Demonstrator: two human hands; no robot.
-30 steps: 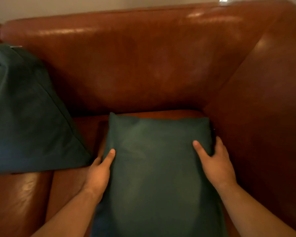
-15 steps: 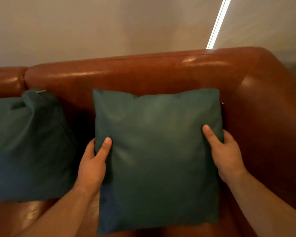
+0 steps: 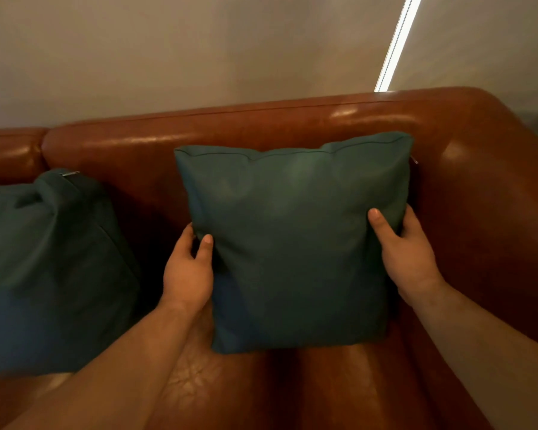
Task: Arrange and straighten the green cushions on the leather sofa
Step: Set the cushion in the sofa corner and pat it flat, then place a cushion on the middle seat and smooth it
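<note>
A green cushion [image 3: 295, 243] is held upright at the centre of the frame, its back against the backrest [image 3: 230, 131] of the sofa [image 3: 494, 212] and its lower edge on the seat [image 3: 323, 383]. It is gripped at both side edges: the left hand [image 3: 188, 271] is closed on the left edge, thumb on the front face and fingers hidden behind; the right hand [image 3: 407, 252] is clamped on the right edge in the same way. A zip pull [image 3: 414, 159] is seen at the cushion's upper right corner, just beside the armrest [image 3: 510, 169], which rises along the right of the frame and closes that side in. A dark gap is left between the cushion and a second cushion [image 3: 50, 268], which is slumped against the backrest at the left of the frame, with its top corner folded over and a zip pull [image 3: 70, 173] showing there. Both forearms are reached in from the lower edge across the seat. A plain wall [image 3: 199, 51] fills the upper part of the frame, crossed at the upper right by a bright strip [image 3: 396, 45].
</note>
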